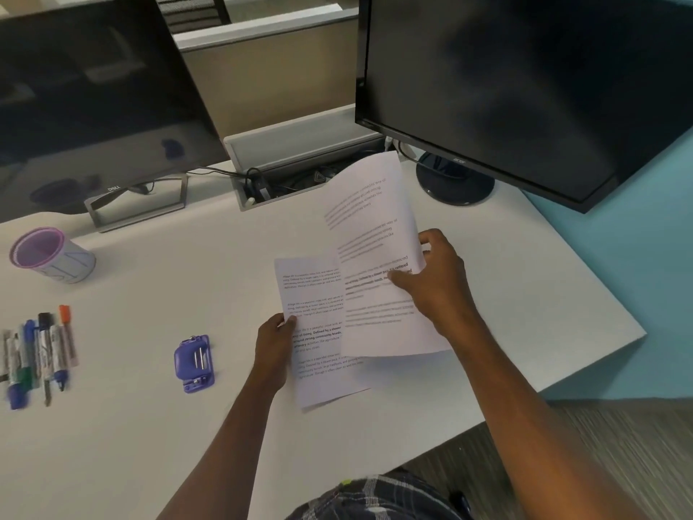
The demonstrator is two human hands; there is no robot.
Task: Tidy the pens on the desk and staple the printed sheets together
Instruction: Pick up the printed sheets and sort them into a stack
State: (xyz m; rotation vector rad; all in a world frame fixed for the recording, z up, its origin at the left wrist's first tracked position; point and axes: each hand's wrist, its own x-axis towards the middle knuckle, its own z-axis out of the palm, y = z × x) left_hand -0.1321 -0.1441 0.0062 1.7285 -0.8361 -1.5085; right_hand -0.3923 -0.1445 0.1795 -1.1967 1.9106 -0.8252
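White desk (142, 437); left monitor (86, 99), right monitor (525, 80) along rear edge; beige partition (270, 80) behind; teal wall (645, 264), perhaps panel, right; striped carpet (607, 463).

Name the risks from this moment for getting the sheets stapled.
1. The right hand holds the upper sheet skewed and overlapping the lower sheet pinched by the left hand; stapled so, the edges would likely be uneven.
2. The stapler lies off to the left while both hands are busy, so the stack may slip when one lets go.
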